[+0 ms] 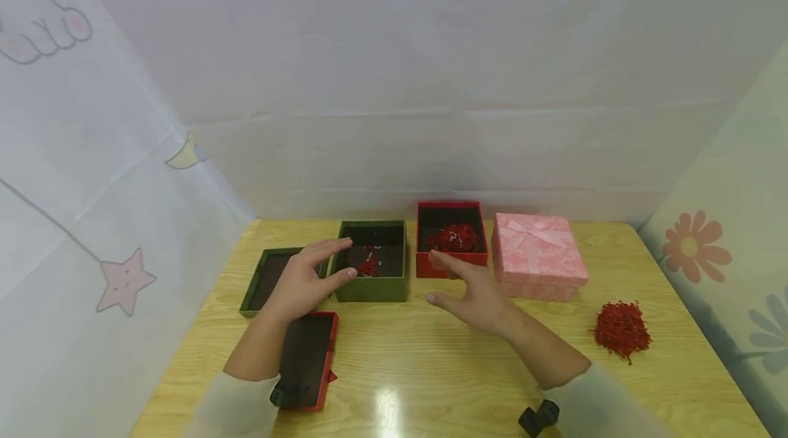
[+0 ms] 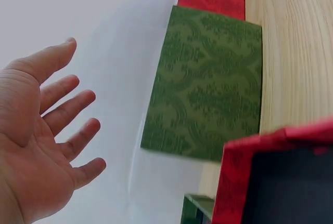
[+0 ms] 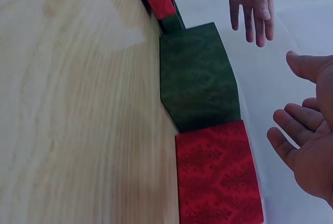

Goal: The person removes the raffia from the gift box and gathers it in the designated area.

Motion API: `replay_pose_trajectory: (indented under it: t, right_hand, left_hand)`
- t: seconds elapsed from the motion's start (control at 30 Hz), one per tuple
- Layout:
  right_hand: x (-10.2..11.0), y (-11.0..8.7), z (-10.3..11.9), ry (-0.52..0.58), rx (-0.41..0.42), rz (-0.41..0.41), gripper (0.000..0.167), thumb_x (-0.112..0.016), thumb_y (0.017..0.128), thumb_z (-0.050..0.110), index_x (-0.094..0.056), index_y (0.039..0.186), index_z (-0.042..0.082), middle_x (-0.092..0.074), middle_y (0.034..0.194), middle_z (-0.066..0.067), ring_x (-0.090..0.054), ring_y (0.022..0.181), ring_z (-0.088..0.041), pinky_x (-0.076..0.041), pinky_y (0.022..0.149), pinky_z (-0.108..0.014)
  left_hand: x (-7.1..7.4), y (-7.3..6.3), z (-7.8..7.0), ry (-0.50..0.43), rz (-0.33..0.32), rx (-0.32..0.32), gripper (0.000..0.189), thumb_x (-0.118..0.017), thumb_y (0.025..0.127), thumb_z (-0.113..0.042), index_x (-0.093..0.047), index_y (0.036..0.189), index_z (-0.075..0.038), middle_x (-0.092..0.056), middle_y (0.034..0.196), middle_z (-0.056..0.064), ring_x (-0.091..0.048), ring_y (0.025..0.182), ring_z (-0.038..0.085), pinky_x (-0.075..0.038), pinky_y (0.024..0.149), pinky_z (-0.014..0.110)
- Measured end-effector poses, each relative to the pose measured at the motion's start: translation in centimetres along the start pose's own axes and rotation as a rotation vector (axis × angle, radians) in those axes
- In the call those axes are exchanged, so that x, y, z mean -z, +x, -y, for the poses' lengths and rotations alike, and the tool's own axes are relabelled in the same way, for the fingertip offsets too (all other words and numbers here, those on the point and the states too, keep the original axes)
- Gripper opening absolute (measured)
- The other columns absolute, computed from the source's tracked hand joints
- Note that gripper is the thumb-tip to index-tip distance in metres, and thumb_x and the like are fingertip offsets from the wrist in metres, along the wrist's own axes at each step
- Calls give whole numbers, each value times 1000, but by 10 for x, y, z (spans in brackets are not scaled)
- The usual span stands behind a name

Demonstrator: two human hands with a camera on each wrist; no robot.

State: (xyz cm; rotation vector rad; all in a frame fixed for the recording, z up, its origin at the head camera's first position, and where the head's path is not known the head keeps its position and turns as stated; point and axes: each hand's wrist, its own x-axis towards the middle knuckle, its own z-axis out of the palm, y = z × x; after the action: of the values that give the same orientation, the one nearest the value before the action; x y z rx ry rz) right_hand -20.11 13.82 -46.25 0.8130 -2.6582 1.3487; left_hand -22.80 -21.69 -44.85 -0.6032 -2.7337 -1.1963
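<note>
My left hand [image 1: 304,280] hovers in front of the green box [image 1: 372,289], its fingers spread loosely and nothing in its grasp. Inside that box lie a few red and white paper shreds [image 1: 368,265]. Over by the red box [image 1: 452,265], my right hand [image 1: 477,298] is likewise raised with bare, relaxed fingers. A heap of red shredded paper [image 1: 457,238] fills part of the red box. Both palms face each other across a gap. The left wrist view shows the left hand [image 2: 41,141] beside the green box [image 2: 208,83]; the right hand [image 3: 312,135] appears beyond the red box [image 3: 218,177].
A closed pink gift box [image 1: 538,256] with a bow stands right of the red box. Farther right sits a pile of red shredded paper [image 1: 622,330]. At the left, a green lid [image 1: 271,280] and a red lid [image 1: 308,356] lie hollow side up. White cloth [image 1: 394,82] hangs behind the table.
</note>
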Motion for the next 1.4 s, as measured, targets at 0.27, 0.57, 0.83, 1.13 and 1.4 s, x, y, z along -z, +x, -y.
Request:
replay_pose_trajectory:
  t: [0.27, 0.57, 0.83, 1.13, 1.4]
  right_hand:
    - [18, 8, -10, -21, -36, -34, 73, -81, 93, 33, -49, 156, 16, -61, 147, -4, -62, 128, -35, -53, 103, -54]
    - [29, 13, -19, -74, -24, -80, 72, -82, 92, 29, -50, 155, 12, -64, 142, -11, -65, 123, -38, -53, 100, -58]
    - [36, 19, -27, -88, -58, -99, 71, -81, 93, 28, -50, 155, 14, -72, 130, -8, -66, 122, -34, -55, 94, -57]
    - [44, 26, -35, -118, -145, -72, 74, -78, 95, 35, -44, 159, 19, -66, 140, -9, -70, 110, -33, -54, 91, -51]
    - [47, 36, -47, -167, -141, -68, 73, -78, 95, 35, -46, 158, 13, -67, 138, -12, -64, 123, -37, -51, 100, -55]
  left_hand:
    - [-17, 22, -10, 2, 38, -9, 60, -73, 94, -55, -59, 149, -32, -52, 155, 0, -39, 149, 26, -34, 117, 62]
    - [-35, 38, -16, -34, 65, 15, 56, -74, 95, -50, -61, 146, -33, -54, 153, 1, -40, 148, 25, -37, 116, 60]
    - [-52, 50, -16, -30, 46, 36, 56, -75, 96, -44, -61, 148, -28, -56, 150, 3, -51, 137, 29, -48, 106, 57]
    - [-68, 65, -22, 4, 64, 5, 59, -75, 96, -43, -61, 149, -20, -58, 148, 5, -50, 139, 31, -45, 109, 56]
    - [-82, 78, -31, 28, 99, 18, 57, -76, 96, -37, -60, 149, -20, -56, 151, 8, -40, 147, 33, -39, 114, 61]
